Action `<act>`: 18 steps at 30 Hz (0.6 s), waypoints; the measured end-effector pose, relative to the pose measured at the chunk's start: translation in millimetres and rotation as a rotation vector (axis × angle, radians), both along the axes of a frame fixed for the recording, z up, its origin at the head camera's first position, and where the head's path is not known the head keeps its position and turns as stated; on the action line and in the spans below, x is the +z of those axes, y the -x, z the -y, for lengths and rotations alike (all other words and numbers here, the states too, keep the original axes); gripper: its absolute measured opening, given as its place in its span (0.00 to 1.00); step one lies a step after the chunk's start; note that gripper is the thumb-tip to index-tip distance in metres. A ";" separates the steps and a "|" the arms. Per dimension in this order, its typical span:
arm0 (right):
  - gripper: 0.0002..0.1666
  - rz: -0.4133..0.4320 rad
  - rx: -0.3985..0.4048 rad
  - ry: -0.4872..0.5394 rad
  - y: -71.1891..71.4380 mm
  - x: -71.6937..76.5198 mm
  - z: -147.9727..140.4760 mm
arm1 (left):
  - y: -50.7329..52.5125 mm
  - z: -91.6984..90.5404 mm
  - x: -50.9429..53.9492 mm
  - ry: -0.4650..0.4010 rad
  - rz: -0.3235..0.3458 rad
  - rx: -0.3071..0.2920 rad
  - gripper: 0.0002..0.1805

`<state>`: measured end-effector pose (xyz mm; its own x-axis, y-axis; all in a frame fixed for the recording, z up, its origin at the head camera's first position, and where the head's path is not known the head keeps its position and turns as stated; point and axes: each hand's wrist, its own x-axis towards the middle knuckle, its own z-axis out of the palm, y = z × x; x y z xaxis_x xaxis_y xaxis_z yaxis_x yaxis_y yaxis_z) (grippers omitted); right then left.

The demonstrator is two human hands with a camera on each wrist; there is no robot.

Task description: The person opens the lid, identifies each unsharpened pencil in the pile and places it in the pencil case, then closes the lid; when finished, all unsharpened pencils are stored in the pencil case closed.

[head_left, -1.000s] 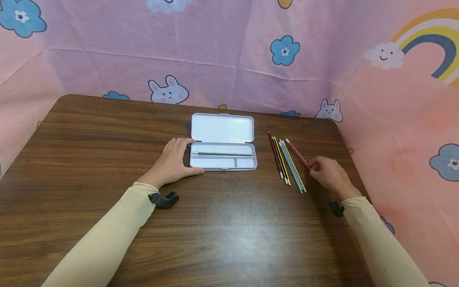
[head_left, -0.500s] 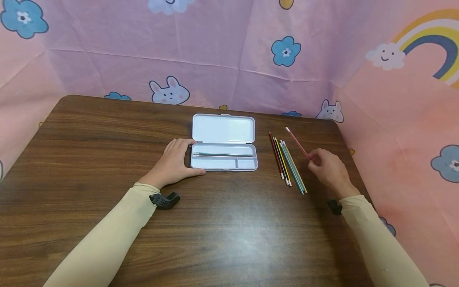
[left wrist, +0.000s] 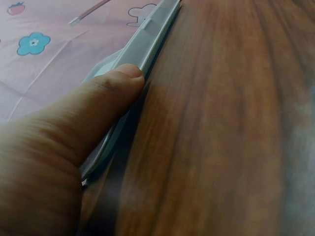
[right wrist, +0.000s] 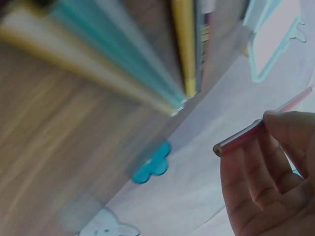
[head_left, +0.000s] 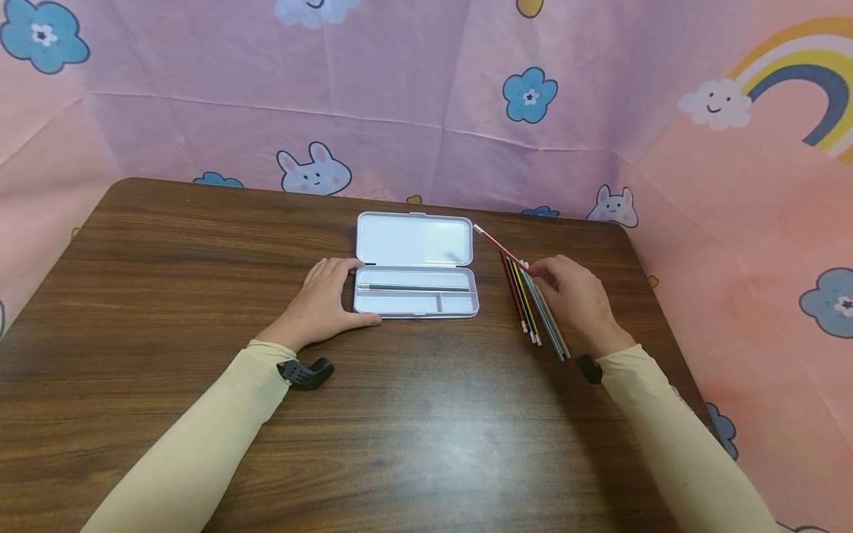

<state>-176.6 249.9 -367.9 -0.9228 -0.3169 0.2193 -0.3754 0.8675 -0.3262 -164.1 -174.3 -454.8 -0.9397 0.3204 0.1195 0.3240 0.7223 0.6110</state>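
A white pencil case lies open on the table, its lid folded back. Inside, a green pencil lies along the long rear compartment; a thin reddish line beside it is hard to make out. My left hand holds the case's left end, thumb on the front wall and fingers at the hinge side. In the left wrist view the thumb presses the case's edge. My right hand pinches a red pencil near one end, raised above the loose pencils, its white eraser end pointing toward the lid.
Right of the case, several loose pencils lie side by side, among them a yellow pencil and a teal pencil. The wooden table meets a patterned cloth at the back and right.
My right hand has lifted the red pencil off the table and carried it left, over the loose pencils toward the case. The left hand and the case stay in place.
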 end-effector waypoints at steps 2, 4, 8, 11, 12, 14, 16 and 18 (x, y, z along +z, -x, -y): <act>0.09 -0.004 0.013 -0.010 2.3 1.7 8.6 | -0.1 0.0 -0.1 -0.002 -0.001 0.001 0.57; 0.10 0.018 0.013 -0.023 4.2 3.1 16.7 | -0.3 -0.1 0.1 -0.006 -0.001 0.001 0.57; 0.09 0.048 0.020 -0.035 6.8 2.3 31.7 | -0.3 -0.5 -0.1 -0.009 -0.002 0.001 0.57; 0.10 0.047 0.043 -0.038 8.1 -0.3 42.2 | -0.3 -0.3 -0.7 -0.006 0.000 0.002 0.57; 0.10 0.046 0.055 -0.038 8.5 -1.2 45.8 | -0.3 -0.4 -0.9 -0.005 0.000 0.002 0.57; 0.09 0.036 0.081 -0.039 9.2 -3.3 53.6 | 0.0 -0.3 -1.2 -0.002 -0.001 0.002 0.57; 0.09 0.027 0.111 -0.041 10.2 -5.1 61.4 | 0.3 -0.3 -1.0 -0.001 -0.002 0.003 0.57; 0.09 0.019 0.139 -0.050 11.7 -6.9 69.3 | 0.6 -0.3 -0.9 -0.001 -0.002 0.002 0.57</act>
